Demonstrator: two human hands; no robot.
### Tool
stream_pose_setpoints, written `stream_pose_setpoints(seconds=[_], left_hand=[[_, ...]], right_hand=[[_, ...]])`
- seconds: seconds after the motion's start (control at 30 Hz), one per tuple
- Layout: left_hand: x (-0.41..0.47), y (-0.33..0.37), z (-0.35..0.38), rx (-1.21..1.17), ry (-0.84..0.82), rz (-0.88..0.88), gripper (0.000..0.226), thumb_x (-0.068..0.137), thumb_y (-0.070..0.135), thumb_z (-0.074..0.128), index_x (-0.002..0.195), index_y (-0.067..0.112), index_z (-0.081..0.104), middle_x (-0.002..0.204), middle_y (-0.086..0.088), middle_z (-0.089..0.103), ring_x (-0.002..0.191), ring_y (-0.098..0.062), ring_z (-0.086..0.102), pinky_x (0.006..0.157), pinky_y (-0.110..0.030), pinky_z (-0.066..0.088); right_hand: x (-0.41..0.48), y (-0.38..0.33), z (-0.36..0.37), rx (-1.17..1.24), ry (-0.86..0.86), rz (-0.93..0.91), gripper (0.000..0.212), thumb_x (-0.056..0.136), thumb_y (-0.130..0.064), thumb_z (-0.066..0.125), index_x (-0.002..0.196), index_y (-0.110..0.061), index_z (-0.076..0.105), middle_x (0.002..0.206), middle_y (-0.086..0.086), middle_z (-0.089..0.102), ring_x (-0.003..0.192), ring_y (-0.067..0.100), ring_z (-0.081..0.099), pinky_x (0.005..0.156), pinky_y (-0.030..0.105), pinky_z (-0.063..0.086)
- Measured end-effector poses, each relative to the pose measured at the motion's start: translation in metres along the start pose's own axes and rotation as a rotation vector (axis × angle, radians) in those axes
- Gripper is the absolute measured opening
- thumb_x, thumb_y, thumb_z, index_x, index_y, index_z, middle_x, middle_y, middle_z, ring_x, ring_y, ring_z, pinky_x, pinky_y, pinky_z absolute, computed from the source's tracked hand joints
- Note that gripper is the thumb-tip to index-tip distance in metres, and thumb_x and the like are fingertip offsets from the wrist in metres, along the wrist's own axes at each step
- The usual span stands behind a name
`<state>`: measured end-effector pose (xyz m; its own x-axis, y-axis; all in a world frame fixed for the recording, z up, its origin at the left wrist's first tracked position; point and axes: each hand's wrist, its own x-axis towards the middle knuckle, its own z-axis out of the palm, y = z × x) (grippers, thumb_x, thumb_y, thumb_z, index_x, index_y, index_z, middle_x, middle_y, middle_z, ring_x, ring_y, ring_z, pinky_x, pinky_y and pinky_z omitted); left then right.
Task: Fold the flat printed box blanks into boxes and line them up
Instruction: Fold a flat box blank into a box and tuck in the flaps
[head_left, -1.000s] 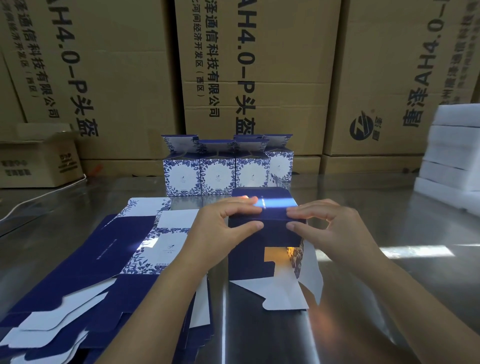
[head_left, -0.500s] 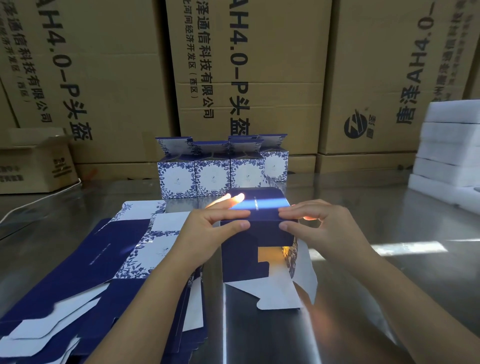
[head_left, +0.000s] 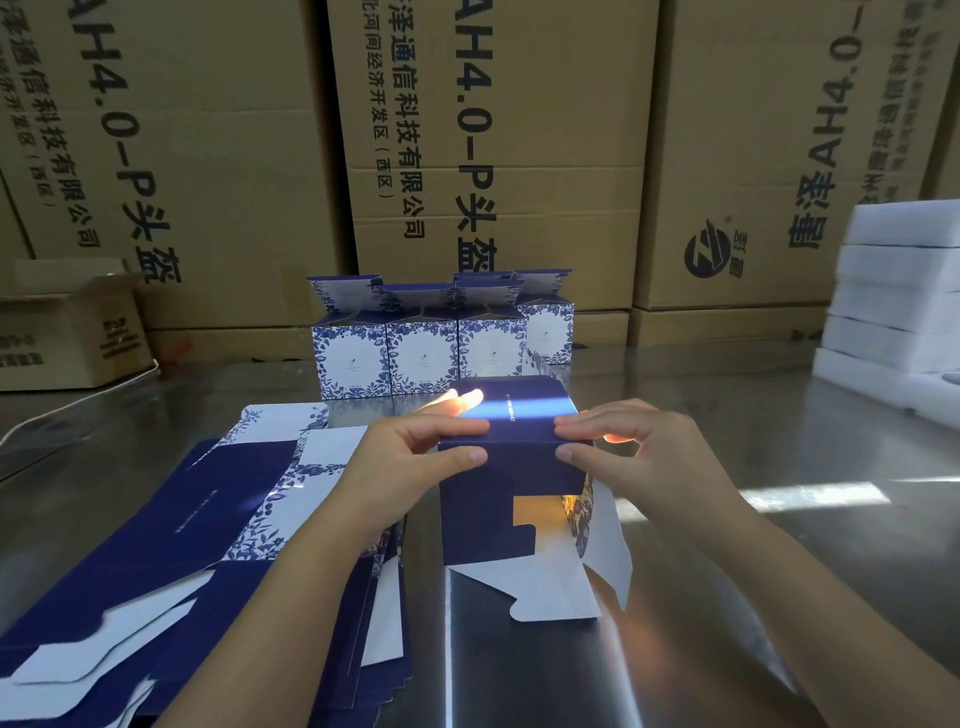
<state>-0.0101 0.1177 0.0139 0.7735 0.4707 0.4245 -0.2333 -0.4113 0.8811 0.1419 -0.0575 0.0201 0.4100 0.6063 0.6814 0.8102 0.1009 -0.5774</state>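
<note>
item: half-formed box (head_left: 511, 457), dark blue, at the centre of the steel surface (head_left: 779, 571), its white flaps splayed toward you. your left hand (head_left: 410, 467) pinches its near top edge at the left, your right hand (head_left: 639, 457) at the right. flat blanks (head_left: 171, 530) lie stacked just left. four folded boxes (head_left: 441, 348) stand in a row behind, before brown cartons (head_left: 493, 156).

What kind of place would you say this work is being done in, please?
Most likely a warehouse or packing room: tall printed shipping cartons are stacked along the back, a stack of flat box blanks lies on a metal worktable, and finished boxes stand in a row.
</note>
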Motion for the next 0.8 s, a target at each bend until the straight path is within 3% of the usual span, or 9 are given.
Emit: stream_pose_setpoints(seconds=[0.1,0.2,0.33,0.5,0.67,0.8], left_hand=[[0.000,-0.002,-0.002,-0.018,0.040,0.008,0.027,0.073,0.007,0.075,0.080,0.033,0.078,0.107,0.032,0.064,0.114,0.002,0.056,0.105,-0.028,0.038],[0.000,-0.002,-0.005,0.008,0.047,0.043,0.022,0.072,0.006,0.077,0.074,0.028,0.077,0.109,0.032,0.064,0.122,0.006,0.048,0.106,-0.028,0.037],[0.000,0.000,-0.013,0.064,0.095,0.071,0.009,0.062,0.022,0.079,0.069,0.024,0.075,0.118,0.022,0.063,0.121,0.008,0.047,0.097,-0.021,0.036],[-0.002,0.003,-0.016,0.127,0.137,0.073,0.012,0.059,0.027,0.077,0.070,0.027,0.075,0.121,0.021,0.061,0.118,0.008,0.050,0.087,-0.017,0.039],[-0.002,0.002,-0.017,0.126,0.155,0.075,0.019,0.065,0.011,0.085,0.067,0.027,0.075,0.119,0.017,0.062,0.112,0.008,0.053,0.078,-0.017,0.046],[0.000,-0.001,-0.016,0.100,0.155,0.077,0.027,0.070,0.000,0.078,0.061,0.024,0.073,0.110,0.016,0.068,0.107,0.003,0.059,0.085,-0.021,0.045]], right_hand=[[0.000,0.001,-0.001,0.003,-0.006,0.003,0.025,0.074,-0.025,0.078,0.080,-0.047,0.069,0.087,-0.039,0.064,0.098,-0.013,0.055,0.080,0.002,0.040],[0.000,0.001,-0.002,0.000,-0.013,0.000,0.027,0.075,-0.025,0.077,0.079,-0.049,0.067,0.084,-0.041,0.063,0.098,-0.013,0.054,0.077,0.002,0.040],[0.000,0.001,-0.003,0.012,-0.002,-0.008,0.026,0.075,-0.024,0.078,0.079,-0.047,0.068,0.088,-0.040,0.063,0.098,-0.013,0.055,0.079,0.003,0.040],[-0.001,0.000,-0.003,0.011,-0.007,-0.017,0.026,0.075,-0.023,0.077,0.080,-0.047,0.068,0.083,-0.043,0.062,0.098,-0.013,0.054,0.077,0.002,0.039],[-0.001,0.000,-0.004,0.007,-0.010,-0.019,0.026,0.075,-0.025,0.076,0.079,-0.049,0.066,0.082,-0.044,0.061,0.099,-0.014,0.053,0.074,0.001,0.039],[-0.001,-0.002,-0.002,-0.014,-0.016,-0.034,0.029,0.077,-0.024,0.076,0.078,-0.051,0.064,0.081,-0.048,0.058,0.100,-0.015,0.051,0.073,-0.001,0.036]])
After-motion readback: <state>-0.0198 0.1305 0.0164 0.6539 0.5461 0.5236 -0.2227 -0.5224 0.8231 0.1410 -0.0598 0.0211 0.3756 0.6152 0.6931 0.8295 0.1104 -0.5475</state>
